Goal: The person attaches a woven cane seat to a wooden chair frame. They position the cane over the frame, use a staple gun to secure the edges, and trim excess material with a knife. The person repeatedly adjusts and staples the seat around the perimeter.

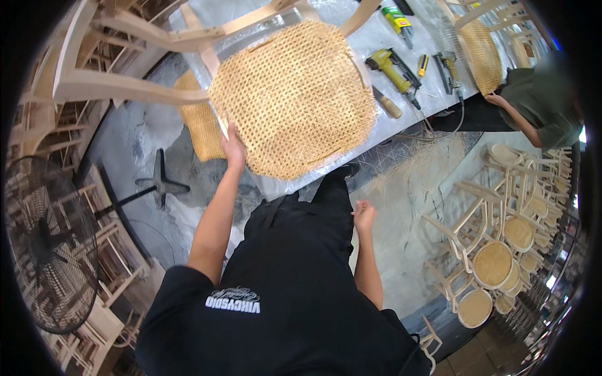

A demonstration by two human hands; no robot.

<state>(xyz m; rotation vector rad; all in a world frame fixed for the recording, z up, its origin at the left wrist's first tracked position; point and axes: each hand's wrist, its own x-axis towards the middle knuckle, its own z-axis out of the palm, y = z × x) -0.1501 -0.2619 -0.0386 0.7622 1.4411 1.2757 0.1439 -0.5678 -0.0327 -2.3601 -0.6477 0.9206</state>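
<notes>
A pale wooden chair lies on the plastic-covered worktable, its frame reaching to the upper left. Over its seat spreads a tan woven cane sheet with uneven edges. My left hand grips the seat's near left edge, thumb on top and the other fingers mostly hidden. Beside my right thigh, away from the table, my right hand hangs with fingers curled in and no object visible in it. To the right of the seat lie a wooden-handled tool and a yellow-green nail gun.
A utility knife, a second air tool and a green-yellow tube lie on the table. At right, a co-worker touches another cane seat. A black fan stands left; stacked chairs fill the right.
</notes>
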